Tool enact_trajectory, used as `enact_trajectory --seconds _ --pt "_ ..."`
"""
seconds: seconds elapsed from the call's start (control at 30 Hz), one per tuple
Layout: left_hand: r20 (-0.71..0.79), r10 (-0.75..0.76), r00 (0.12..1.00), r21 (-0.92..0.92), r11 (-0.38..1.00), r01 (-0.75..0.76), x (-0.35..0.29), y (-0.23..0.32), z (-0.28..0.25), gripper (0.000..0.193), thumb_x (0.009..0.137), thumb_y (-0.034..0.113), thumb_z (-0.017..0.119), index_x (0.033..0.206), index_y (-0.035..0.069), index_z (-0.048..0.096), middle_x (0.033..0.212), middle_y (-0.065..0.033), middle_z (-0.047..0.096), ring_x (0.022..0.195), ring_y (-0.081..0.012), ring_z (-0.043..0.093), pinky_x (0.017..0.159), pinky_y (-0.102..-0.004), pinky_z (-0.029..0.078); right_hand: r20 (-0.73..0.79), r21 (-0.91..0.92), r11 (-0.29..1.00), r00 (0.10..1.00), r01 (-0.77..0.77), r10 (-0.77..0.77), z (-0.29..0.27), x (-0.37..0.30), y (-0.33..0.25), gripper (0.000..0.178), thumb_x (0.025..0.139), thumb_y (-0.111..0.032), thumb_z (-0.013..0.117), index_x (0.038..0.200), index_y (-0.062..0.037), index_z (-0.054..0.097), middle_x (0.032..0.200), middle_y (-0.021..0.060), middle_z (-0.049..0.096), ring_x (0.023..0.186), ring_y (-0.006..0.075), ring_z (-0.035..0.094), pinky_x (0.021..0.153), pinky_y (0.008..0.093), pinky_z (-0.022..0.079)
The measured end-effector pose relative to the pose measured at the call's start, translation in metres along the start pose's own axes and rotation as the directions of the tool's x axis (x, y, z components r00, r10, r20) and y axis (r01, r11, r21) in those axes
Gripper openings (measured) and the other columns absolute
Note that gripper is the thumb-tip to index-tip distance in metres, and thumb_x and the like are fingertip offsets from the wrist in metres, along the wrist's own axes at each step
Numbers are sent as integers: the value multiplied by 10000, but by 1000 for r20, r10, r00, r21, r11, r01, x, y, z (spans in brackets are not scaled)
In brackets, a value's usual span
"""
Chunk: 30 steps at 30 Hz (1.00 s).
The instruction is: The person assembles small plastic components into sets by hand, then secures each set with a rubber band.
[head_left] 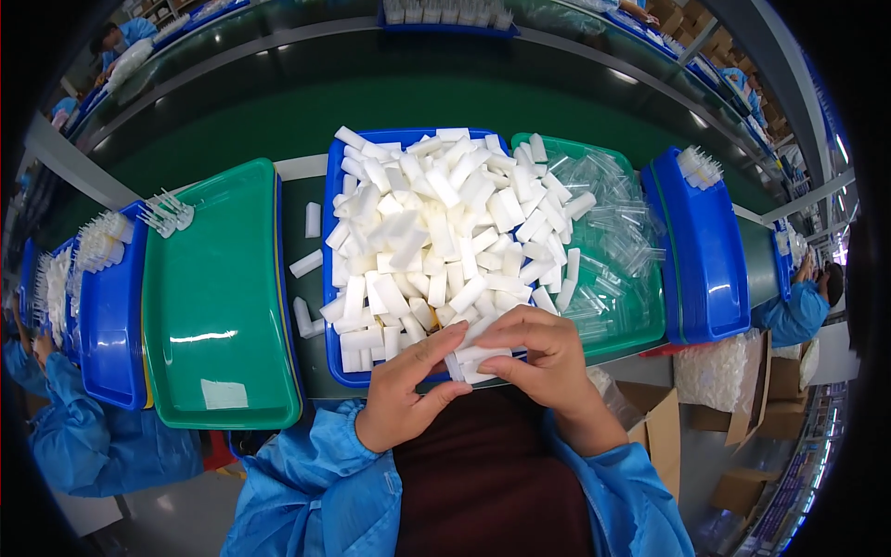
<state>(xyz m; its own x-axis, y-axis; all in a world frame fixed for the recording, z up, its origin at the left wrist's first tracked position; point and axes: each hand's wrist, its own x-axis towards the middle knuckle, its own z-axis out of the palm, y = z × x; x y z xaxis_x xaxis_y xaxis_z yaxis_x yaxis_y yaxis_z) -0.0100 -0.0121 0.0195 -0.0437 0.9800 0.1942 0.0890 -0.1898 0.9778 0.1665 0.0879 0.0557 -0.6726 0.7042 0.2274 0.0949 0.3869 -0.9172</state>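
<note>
From the head view, I see both hands meeting at the near edge of a blue tray (356, 379). The left hand (408, 385) has thumb and forefinger narrowed on a clear plastic sleeve (454, 367); the right hand (548, 357) pinches white blocks (478, 354) right beside it, though I can't tell how many. Behind them, a heap of similar blocks (436, 223) fills the tray. Clear plastic pieces (603, 200) lie in the green tray (650, 330) to the right.

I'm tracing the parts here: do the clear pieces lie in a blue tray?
No, the clear pieces lie in a green tray.
</note>
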Motion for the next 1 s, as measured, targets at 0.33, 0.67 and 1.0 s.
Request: enact_trajectory --seconds 0.33,0.67,1.0 --pt "113 -169 979 -501 841 203 0 -9 -1 514 860 -46 597 1341 -20 419 1342 -164 470 1182 -226 509 971 -331 453 27 73 996 999 -43 41 -2 -6 0 319 675 -44 786 978 -18 691 1080 131 637 1018 223 600 847 305 475" --pt "-59 68 996 -360 929 -85 0 -13 3 492 786 -72 669 1245 3 507 1351 -186 461 1252 -262 457 944 -342 482 -384 146 981 921 128 -63 10 -4 0 333 728 -55 748 1046 -45 647 1037 106 651 888 171 618 676 262 464" --pt "-4 62 998 -380 923 -59 8 -10 10 440 772 -26 698 1161 28 498 1373 -172 424 1214 -272 476 964 -369 422 -148 56 998 989 -2 10 2 -11 -2 224 714 8 730 925 -25 660 861 87 669 780 181 619 694 281 462"
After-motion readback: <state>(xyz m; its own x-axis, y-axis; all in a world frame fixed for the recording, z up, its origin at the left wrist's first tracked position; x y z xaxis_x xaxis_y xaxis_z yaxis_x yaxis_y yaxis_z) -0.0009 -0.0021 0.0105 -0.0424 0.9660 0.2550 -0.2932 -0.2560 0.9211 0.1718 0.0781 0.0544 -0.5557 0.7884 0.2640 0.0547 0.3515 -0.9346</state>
